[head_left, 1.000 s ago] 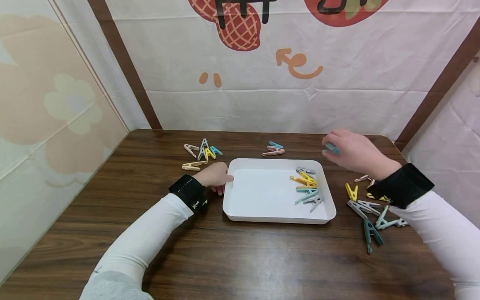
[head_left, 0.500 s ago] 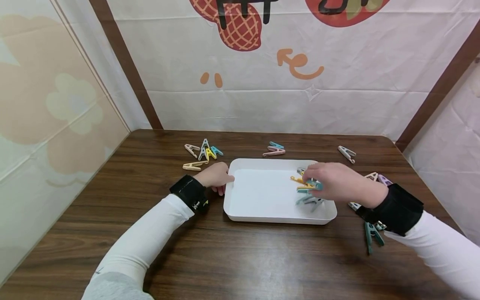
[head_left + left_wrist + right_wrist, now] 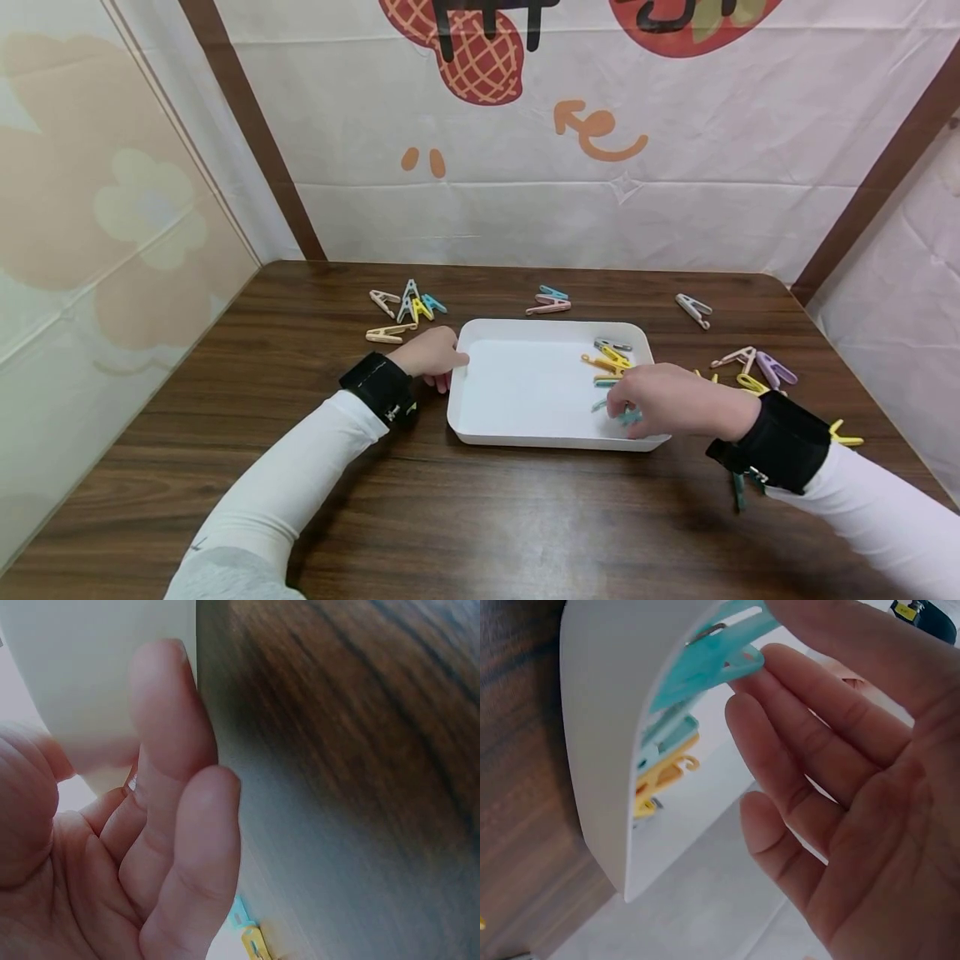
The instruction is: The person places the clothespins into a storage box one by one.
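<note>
My left hand [image 3: 432, 352] holds the left rim of a white rectangular tray [image 3: 525, 379]. In the left wrist view the fingers [image 3: 172, 712] lie along the tray's outer wall. Over the tray's right end, my right hand [image 3: 671, 400] pinches a teal clothespin [image 3: 712, 664] between thumb and forefinger, low inside the wall. The other fingers are spread loosely. Beyond it in the tray lie more clothespins: a grey one [image 3: 613, 343], yellow ones [image 3: 615, 357] and an orange-yellow one [image 3: 598, 362]. The hand hides part of this row.
Right of the tray lie loose clothespins, among them a purple one [image 3: 775, 367], a pale pink one [image 3: 738, 357] and a grey one [image 3: 693, 309]. Others lie behind the tray, like a pink one [image 3: 550, 305], and at the back left, like a cream one [image 3: 388, 333].
My right hand has come from the table's back right into the tray with the teal clothespin, then shifted toward the tray's near right corner. The left hand has stayed on the rim.
</note>
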Available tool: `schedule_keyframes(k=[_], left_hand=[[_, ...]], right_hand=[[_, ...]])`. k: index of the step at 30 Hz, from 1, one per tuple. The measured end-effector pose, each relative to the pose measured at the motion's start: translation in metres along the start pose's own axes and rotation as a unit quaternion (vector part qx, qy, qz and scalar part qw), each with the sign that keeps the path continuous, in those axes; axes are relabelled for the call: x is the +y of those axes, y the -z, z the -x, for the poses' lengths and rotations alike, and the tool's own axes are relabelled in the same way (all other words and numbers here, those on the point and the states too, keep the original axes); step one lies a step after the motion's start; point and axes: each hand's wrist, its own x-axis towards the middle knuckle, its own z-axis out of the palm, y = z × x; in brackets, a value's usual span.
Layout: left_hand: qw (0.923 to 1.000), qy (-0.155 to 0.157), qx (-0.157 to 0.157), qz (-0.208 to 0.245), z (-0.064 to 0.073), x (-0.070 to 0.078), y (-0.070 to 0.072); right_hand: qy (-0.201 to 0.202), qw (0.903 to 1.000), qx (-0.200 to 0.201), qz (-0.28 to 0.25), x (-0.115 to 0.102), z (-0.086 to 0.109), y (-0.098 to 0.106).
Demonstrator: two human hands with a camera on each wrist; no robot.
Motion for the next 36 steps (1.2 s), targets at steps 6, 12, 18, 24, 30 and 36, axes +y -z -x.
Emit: schedule_keyframes(k=[6,12,18,24,30,36], left_hand=[[1.0,-0.001,0.003,0.002,0.001,0.0,-0.001],[1.0,0.0,0.002,0.002,0.001,0.0,-0.001],[1.0,0.004,0.005,0.0,0.0,-0.001,-0.001],[1.0,0.007,0.005,-0.002,0.0,0.0,-0.001],[0.9999,0.008,0.007,-0.004,-0.002,-0.001,-0.002],[1.0,0.008,0.004,-0.004,-0.003,-0.002,-0.002]], right_hand=[[0.023,0.9997,0.001,0.002,0.004,-0.002,-0.009],[0.047,0.9987,0.006,0.017,0.008,-0.004,-0.016],[0.043,0.9989,0.006,0.02,0.01,-0.007,-0.02],[0.037,0.9989,0.002,0.028,0.011,-0.008,-0.023],[0.016,0.9999,0.0,0.001,0.01,-0.004,-0.017],[-0.021,0.9986,0.023,-0.043,0.009,0.003,0.003]])
